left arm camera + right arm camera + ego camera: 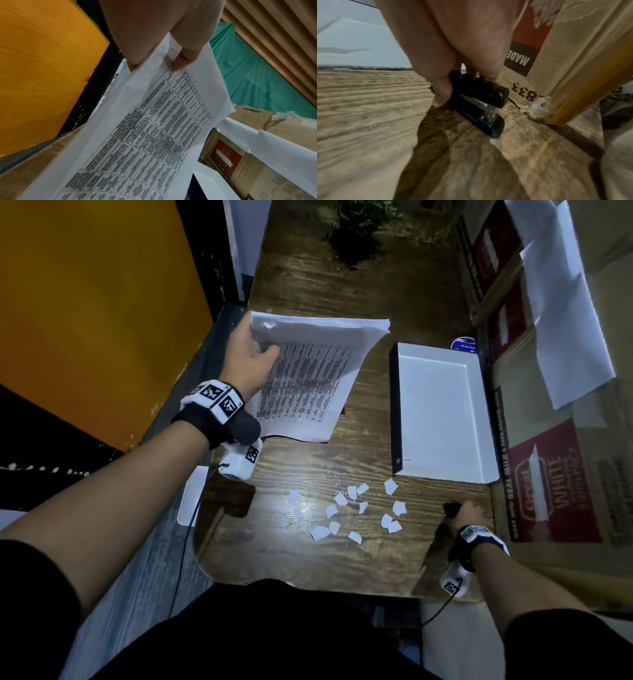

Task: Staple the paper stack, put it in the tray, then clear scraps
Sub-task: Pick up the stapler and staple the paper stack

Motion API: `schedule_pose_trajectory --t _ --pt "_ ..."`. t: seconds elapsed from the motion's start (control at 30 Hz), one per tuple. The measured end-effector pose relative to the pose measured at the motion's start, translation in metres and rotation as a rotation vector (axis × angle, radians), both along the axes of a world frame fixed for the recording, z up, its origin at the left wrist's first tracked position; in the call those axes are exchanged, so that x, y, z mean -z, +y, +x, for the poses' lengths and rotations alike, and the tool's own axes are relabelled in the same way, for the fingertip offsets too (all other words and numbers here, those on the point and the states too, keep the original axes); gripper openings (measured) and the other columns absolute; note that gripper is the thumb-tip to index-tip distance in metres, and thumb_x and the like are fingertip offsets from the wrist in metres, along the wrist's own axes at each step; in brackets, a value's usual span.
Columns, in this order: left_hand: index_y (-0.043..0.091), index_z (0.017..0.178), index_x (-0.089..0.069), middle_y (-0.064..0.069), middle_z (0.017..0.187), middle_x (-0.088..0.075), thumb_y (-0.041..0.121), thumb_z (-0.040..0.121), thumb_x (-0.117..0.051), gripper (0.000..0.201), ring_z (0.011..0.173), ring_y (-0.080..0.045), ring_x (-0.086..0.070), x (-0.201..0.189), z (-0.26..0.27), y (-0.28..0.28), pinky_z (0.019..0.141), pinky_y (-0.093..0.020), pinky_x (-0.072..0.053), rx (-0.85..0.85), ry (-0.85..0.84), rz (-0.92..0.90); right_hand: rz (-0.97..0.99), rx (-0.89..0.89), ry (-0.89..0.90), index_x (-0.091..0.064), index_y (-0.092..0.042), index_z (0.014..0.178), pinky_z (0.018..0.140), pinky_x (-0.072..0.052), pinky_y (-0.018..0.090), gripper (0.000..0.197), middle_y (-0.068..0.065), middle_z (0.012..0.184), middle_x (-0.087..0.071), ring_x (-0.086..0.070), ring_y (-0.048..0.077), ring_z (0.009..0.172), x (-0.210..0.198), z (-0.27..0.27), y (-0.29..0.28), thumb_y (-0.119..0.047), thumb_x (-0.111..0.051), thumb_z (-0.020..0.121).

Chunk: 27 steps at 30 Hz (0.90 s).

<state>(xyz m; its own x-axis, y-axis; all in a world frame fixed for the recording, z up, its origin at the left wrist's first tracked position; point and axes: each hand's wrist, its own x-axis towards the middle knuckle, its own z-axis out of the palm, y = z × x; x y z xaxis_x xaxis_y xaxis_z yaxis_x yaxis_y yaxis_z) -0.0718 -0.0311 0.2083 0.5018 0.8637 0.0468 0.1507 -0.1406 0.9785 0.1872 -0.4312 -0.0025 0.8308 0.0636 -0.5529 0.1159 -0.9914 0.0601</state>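
My left hand point(251, 356) pinches the far left corner of a printed paper stack point(308, 381), thumb on top, lifting that end off the wooden table point(294, 556). In the left wrist view the thumb point(181, 59) presses the paper stack point(154, 135) near its top edge. A white tray point(442, 412) lies empty at the right. Several torn white scraps point(346, 511) are scattered near the front. My right hand point(464, 513) grips a black stapler point(479, 102) whose base touches the table by the cardboard box.
Cardboard boxes point(561, 474) with red labels line the right edge, with white sheets point(568, 313) on top. A plant point(359, 231) stands at the far end. An orange panel point(85, 313) is on the left. A small blue round object point(463, 343) sits behind the tray.
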Motion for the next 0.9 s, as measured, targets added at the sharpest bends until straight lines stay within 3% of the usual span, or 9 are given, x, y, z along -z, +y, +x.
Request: schedule_pose_trajectory --t 0.13,0.23,0.33,0.4,0.5,0.63,0.73,0.8,0.9 --pt "0.015 0.103 -0.049 -0.005 0.105 -0.06 -0.008 0.081 -0.05 0.031 0.098 -0.01 -0.062 0.001 0.002 0.0 0.088 -0.027 -0.056 0.052 0.004 0.009 0.403 0.087 0.072 -0.041 0.001 0.117 0.089 -0.05 0.051 0.052 0.029 0.115 -0.057 -0.058 0.043 0.106 -0.023 -0.001 0.034 -0.016 -0.073 0.079" --pt "0.017 0.105 -0.05 0.001 0.105 -0.06 -0.005 0.082 -0.051 0.031 0.093 0.003 -0.059 0.0 0.002 0.002 0.081 -0.01 -0.054 0.047 0.021 0.028 0.824 0.172 0.135 -0.04 -0.018 0.105 0.084 -0.053 0.054 0.047 0.017 0.103 -0.061 -0.062 0.035 0.094 -0.072 -0.018 0.081 -0.032 -0.075 0.076" --pt "0.009 0.11 -0.053 0.003 0.102 -0.059 -0.003 0.084 -0.053 0.029 0.086 0.012 -0.056 -0.001 0.002 0.001 0.071 0.002 -0.048 0.035 0.032 0.036 1.362 0.198 0.197 -0.049 -0.024 0.096 0.072 -0.052 0.038 0.033 0.001 0.085 -0.061 -0.061 0.022 0.081 -0.151 -0.051 0.144 -0.016 -0.075 0.078" --pt "0.007 0.111 -0.053 0.006 0.1 -0.06 -0.002 0.083 -0.055 0.029 0.084 0.014 -0.057 -0.001 0.0 0.001 0.073 0.001 -0.047 0.033 0.026 0.039 1.688 0.186 0.296 -0.055 -0.021 0.097 0.069 -0.052 0.031 0.026 -0.001 0.079 -0.062 -0.061 0.015 0.072 -0.199 -0.072 0.186 -0.004 -0.068 0.082" --pt "0.005 0.111 -0.053 0.004 0.101 -0.062 -0.002 0.082 -0.054 0.03 0.092 -0.001 -0.06 -0.002 -0.001 0.0 0.082 -0.009 -0.048 0.034 0.04 0.035 2.002 0.076 0.241 -0.065 -0.021 0.082 0.077 -0.044 0.042 0.017 0.002 0.08 -0.061 -0.054 0.026 0.079 -0.252 -0.102 0.243 -0.011 -0.076 0.076" --pt "-0.004 0.122 -0.047 -0.005 0.109 -0.059 -0.007 0.083 -0.05 0.04 0.099 -0.007 -0.058 -0.004 0.001 -0.005 0.079 0.005 -0.042 0.075 0.031 0.028 2.106 0.058 0.214 -0.061 -0.016 0.076 0.079 -0.047 0.043 0.016 0.0 0.073 -0.066 -0.059 0.028 0.082 -0.283 -0.136 0.304 -0.003 -0.069 0.08" --pt "-0.005 0.121 -0.047 -0.002 0.107 -0.056 -0.012 0.084 -0.047 0.038 0.088 0.015 -0.056 -0.006 0.001 -0.009 0.075 0.007 -0.041 0.095 0.011 0.042 2.039 0.005 0.166 -0.057 -0.012 0.081 0.088 -0.049 0.053 0.012 0.009 0.079 -0.065 -0.062 0.031 0.085 -0.283 -0.156 0.326 -0.005 -0.067 0.083" --pt "-0.008 0.123 -0.046 0.0 0.107 -0.055 -0.015 0.083 -0.045 0.041 0.085 0.029 -0.053 -0.005 0.001 -0.01 0.076 0.009 -0.039 0.116 -0.024 0.041 2.005 0.014 0.154 -0.055 -0.01 0.084 0.088 -0.05 0.051 0.012 0.013 0.082 -0.064 -0.063 0.03 0.085 -0.279 -0.164 0.33 -0.009 -0.067 0.083" --pt "-0.008 0.125 -0.044 -0.001 0.11 -0.054 -0.017 0.083 -0.044 0.043 0.084 0.035 -0.05 -0.002 -0.002 -0.009 0.075 0.011 -0.037 0.133 -0.052 0.041 1.993 0.031 0.118 -0.055 -0.013 0.083 0.086 -0.052 0.05 0.013 0.005 0.08 -0.066 -0.064 0.028 0.084 -0.28 -0.171 0.333 -0.012 -0.068 0.083"
